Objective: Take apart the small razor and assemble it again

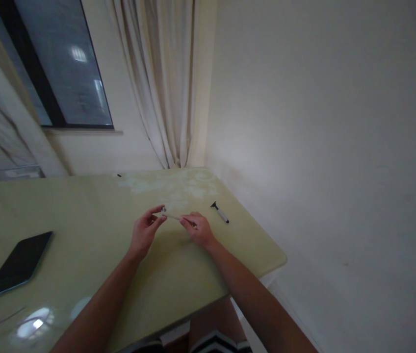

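Over the pale green table (83, 206) both my hands pinch one thin, light-coloured pen-like stick (174, 216). My left hand (145, 229) grips its left end between thumb and fingertips. My right hand (198, 228) holds the right end, where a dark tip shows. The stick hangs level just above the tabletop. A second small pen or razor-like object with a black head and white handle (220, 212) lies on the table just right of my right hand.
A dark tablet (18, 264) lies flat at the table's left. A tiny dark speck (119, 175) sits near the far edge. Behind stand a window (64, 63), a curtain (164, 83) and a white wall (322, 122). The table's right corner (281, 257) is near.
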A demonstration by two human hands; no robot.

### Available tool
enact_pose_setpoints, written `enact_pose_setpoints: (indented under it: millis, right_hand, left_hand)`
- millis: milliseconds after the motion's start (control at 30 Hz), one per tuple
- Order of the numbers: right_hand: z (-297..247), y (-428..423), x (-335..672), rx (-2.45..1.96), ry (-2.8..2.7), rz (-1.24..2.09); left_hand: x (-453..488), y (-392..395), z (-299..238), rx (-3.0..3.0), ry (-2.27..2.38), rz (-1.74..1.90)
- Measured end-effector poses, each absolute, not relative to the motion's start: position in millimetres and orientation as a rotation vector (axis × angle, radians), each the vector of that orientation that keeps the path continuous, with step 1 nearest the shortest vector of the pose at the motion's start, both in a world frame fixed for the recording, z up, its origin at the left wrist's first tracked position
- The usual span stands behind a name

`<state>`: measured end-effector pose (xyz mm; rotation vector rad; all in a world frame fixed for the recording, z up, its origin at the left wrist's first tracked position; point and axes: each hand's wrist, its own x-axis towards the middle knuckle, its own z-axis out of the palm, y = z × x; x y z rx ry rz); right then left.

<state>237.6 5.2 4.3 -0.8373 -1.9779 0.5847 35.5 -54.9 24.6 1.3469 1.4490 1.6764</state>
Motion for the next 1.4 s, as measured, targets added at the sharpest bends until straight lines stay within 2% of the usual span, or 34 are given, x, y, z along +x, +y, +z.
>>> enact_pose_setpoints:
  millis: [1000, 1267, 1400]
  right_hand:
    - [5.7, 7.6, 240.2, -0.804, -1.981, 0.665]
    - [7.6, 9.6, 241.9, -0.865, -1.956, 0.593]
    - [24.3, 29.6, 268.0, -1.059, -1.679, 0.461]
  left_hand:
    - [37.2, -57.8, 29.4, 1.372, 1.501, 1.651]
    - [36.3, -56.5, 25.6, 1.368, 1.527, 1.643]
    - [37.2, -53.5, 15.7, 1.517, 1.57, 1.546]
